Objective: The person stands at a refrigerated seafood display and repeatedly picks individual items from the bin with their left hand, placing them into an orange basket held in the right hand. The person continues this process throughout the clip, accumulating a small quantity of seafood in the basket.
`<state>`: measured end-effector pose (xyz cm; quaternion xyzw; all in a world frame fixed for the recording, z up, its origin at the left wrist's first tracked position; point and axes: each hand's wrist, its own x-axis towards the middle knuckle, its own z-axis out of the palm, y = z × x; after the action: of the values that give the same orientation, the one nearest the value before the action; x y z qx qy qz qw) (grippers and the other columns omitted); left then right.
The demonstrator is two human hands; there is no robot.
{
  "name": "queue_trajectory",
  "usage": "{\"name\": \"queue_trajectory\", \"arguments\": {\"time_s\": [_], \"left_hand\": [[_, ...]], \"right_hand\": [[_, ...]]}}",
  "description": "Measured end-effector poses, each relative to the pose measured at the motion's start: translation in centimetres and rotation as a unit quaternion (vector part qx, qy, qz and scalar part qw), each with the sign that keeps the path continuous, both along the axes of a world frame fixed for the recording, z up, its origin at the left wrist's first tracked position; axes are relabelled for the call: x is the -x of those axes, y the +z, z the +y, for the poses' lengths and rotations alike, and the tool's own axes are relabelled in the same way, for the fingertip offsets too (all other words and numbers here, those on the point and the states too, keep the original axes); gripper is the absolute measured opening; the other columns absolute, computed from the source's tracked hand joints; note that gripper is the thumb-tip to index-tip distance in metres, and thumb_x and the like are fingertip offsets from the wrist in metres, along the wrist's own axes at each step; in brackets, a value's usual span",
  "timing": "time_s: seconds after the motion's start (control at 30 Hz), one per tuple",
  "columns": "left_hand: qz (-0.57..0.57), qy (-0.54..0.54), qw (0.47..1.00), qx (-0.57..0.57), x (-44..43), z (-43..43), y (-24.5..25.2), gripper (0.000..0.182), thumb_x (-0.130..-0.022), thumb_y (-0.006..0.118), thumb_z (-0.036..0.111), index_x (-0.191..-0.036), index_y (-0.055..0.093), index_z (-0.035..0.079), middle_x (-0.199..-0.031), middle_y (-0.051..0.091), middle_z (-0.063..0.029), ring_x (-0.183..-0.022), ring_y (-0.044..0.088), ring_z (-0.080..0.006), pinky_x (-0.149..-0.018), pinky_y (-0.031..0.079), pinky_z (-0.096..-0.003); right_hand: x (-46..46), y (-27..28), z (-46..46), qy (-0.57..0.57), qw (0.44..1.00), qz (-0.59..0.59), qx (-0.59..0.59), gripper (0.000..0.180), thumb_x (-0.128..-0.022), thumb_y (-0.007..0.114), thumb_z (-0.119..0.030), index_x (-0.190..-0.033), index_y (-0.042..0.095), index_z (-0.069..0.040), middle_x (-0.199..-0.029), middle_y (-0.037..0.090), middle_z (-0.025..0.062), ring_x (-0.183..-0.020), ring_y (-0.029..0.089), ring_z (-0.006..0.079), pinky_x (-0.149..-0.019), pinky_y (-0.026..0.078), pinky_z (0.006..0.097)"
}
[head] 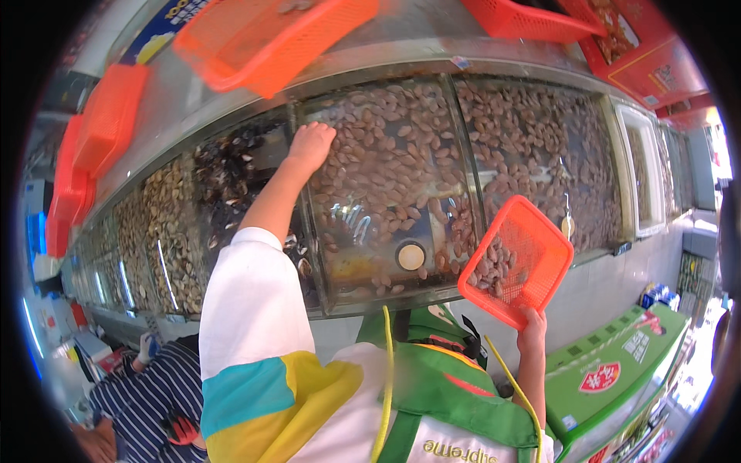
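My left hand [312, 143] reaches to the top left corner of a glass tank holding many clams [393, 153]; its fingers are bent at the water, and whether they hold anything is hidden. My right hand [531, 329] grips the near rim of an orange plastic basket [544, 254], tilted over the tank's right front edge. Some brown clams [492, 269] lie at the basket's left side. A round pale disc [410, 256] shows in the front part of the tank.
Dark mussels [223, 173] fill the tank on the left. More clams [521, 127] lie beyond the glass divider [463, 144]. Orange baskets [255, 55] stand on the far ledge. A green chest freezer [613, 359] stands at right; a person in a striped top [153, 393] is at lower left.
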<state>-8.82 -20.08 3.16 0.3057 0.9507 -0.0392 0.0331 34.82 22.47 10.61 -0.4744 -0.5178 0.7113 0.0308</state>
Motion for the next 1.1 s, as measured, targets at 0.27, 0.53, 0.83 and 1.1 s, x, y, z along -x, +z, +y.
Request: {"name": "queue_trajectory", "arguments": {"time_s": [0.27,0.53,0.83,1.1], "left_hand": [[-0.102,0.104,0.949,-0.279,-1.2,1.0,1.5,0.017,-0.081,0.063,0.01,-0.098,0.064,0.009,-0.101,0.062,-0.0097,-0.09,0.064,-0.0299,-0.079,0.052,-0.0386],[-0.155,0.116,0.888,-0.416,-4.1,2.2,4.1,0.024,-0.084,0.065,0.001,-0.108,0.066,0.005,-0.102,0.06,-0.0061,-0.086,0.062,-0.0164,-0.079,0.051,-0.0292],[-0.15,0.066,0.873,-0.46,-5.0,4.4,5.9,0.023,-0.083,0.066,0.001,-0.106,0.067,0.007,-0.098,0.063,-0.0061,-0.08,0.063,-0.0163,-0.074,0.051,-0.0295],[-0.216,-0.161,0.853,-0.446,-13.1,14.1,11.6,0.019,-0.085,0.072,0.022,-0.1,0.07,0.011,-0.1,0.067,-0.0057,-0.091,0.064,-0.025,-0.083,0.046,-0.0366]], "right_hand": [[-0.3,0.1,-0.7,-0.027,0.999,-0.015,-0.008,0.031,-0.087,0.052,-0.002,-0.117,0.055,0.004,-0.113,0.063,0.0109,-0.102,0.062,0.0216,-0.089,0.05,0.0338],[-0.2,0.1,-0.5,-0.016,1.0,-0.004,0.0,0.034,-0.086,0.053,-0.002,-0.119,0.057,0.002,-0.115,0.063,0.0079,-0.107,0.059,0.019,-0.094,0.045,0.032],[-0.3,-0.3,-0.8,-0.027,1.0,0.0,-0.01,0.031,-0.085,0.054,-0.004,-0.115,0.06,0.003,-0.111,0.065,0.0078,-0.1,0.061,0.0186,-0.09,0.047,0.031],[-0.1,-0.1,-0.9,-0.024,1.0,-0.014,-0.012,0.028,-0.085,0.055,-0.003,-0.113,0.06,0.002,-0.109,0.065,0.0073,-0.101,0.061,0.0184,-0.09,0.047,0.0313]]}}
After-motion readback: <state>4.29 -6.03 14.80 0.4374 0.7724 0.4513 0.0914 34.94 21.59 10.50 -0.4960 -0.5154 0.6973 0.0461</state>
